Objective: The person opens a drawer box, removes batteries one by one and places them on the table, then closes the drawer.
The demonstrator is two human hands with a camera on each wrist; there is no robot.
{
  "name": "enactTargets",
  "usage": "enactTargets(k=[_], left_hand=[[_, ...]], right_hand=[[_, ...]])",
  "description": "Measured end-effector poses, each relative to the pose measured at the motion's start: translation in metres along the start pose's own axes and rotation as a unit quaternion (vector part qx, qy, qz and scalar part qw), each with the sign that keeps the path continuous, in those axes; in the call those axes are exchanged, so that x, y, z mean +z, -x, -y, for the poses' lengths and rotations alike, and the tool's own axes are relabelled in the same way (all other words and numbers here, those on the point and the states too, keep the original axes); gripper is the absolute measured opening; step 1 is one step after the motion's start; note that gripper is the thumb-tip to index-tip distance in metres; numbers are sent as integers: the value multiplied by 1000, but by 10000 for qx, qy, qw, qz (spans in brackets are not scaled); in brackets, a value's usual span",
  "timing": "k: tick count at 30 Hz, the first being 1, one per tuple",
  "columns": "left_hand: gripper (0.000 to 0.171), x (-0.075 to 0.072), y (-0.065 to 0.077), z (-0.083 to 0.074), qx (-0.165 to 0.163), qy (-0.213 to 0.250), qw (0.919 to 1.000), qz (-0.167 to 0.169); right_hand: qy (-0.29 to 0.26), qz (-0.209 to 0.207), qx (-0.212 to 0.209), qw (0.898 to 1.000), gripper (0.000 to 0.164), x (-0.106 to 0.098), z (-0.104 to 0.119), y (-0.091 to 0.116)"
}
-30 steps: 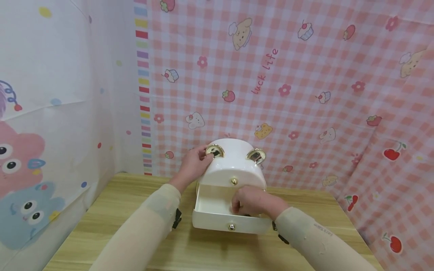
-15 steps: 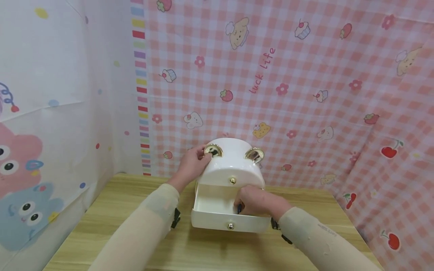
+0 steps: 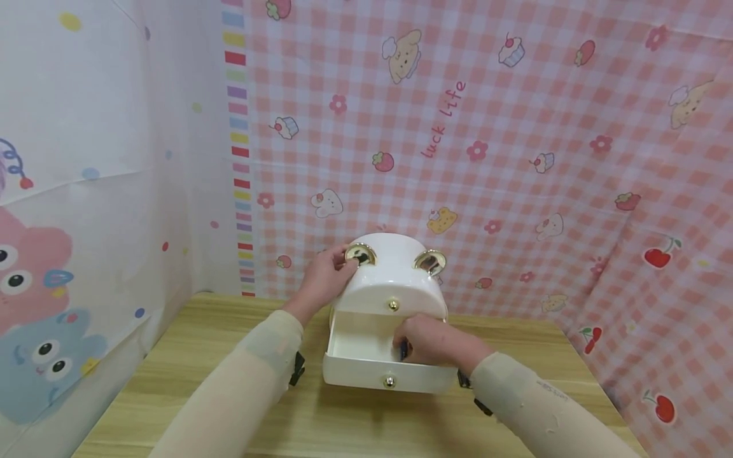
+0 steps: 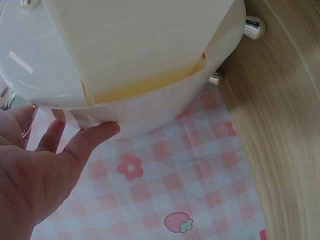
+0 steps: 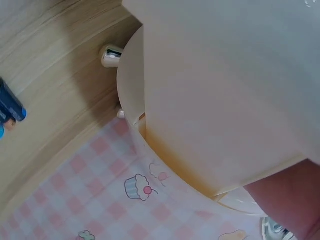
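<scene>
A white drawer box with gold-rimmed ears and gold knobs stands on the wooden table. Its lower drawer is pulled out. My left hand holds the box by its left ear, thumb at the front; in the left wrist view its fingers lie against the side wall. My right hand reaches into the right part of the drawer, fingers curled on a small dark object, mostly covered by them. The right wrist view shows mainly the drawer's outer side, which hides those fingertips.
Several dark blue cylinders with bright blue ends lie on the table in the right wrist view. A pink checked cloth hangs close behind the box. A white printed cloth covers the left side.
The dark object has come into sight beneath my right fingers, which have shifted slightly inside the drawer. My left hand keeps its place on the ear. The head view has moved slightly.
</scene>
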State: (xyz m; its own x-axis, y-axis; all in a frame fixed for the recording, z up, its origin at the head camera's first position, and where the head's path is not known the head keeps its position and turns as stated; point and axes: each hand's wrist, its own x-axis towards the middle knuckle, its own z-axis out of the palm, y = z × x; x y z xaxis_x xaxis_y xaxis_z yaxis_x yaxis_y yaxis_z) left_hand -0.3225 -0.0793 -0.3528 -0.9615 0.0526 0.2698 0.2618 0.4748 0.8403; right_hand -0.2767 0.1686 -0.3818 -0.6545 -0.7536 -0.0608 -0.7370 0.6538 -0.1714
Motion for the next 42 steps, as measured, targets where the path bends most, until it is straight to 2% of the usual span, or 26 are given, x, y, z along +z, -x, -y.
enactTargets(k=[2, 4, 6, 8, 12, 14, 16, 24, 26, 34, 42], left_hand=[[41, 0, 0, 0, 12, -5, 10000, -12], [41, 1, 0, 1, 30, -11, 10000, -24], [41, 1, -1, 2, 44, -13, 10000, -40], [41, 1, -1, 2, 63, -11, 10000, -52], [41, 1, -1, 2, 89, -1, 9999, -55], [41, 1, -1, 2, 82, -2, 10000, -43], [42, 1, -1, 1, 77, -7, 10000, -27], [43, 0, 0, 1, 9, 57, 10000, 22], [42, 0, 0, 1, -22, 70, 10000, 28], [41, 1, 0, -3, -61, 84, 9999, 15], [39, 2, 1, -2, -86, 66, 9999, -11]], right_hand=[[-307, -64, 47, 9995, 11, 0, -1, 1], [-840, -91, 158, 9963, 14, -2, -2, 2], [-1541, -32, 324, 9875, 19, -4, -2, 4], [-2316, 55, 539, 9713, 26, -7, -2, 7], [-3570, 199, 867, 9299, 36, -12, -3, 14], [-3913, 203, 897, 9156, 40, -14, -5, 18], [-4142, 185, 904, 9055, 41, -18, -6, 22], [-4797, -20, 791, 8738, 46, -39, -12, 43], [-4867, -122, 787, 8699, 49, -44, -16, 52], [-4756, -764, 1132, 8690, 50, -59, -41, 94], [-4098, -1340, 1755, 8851, 58, -56, -71, 131]])
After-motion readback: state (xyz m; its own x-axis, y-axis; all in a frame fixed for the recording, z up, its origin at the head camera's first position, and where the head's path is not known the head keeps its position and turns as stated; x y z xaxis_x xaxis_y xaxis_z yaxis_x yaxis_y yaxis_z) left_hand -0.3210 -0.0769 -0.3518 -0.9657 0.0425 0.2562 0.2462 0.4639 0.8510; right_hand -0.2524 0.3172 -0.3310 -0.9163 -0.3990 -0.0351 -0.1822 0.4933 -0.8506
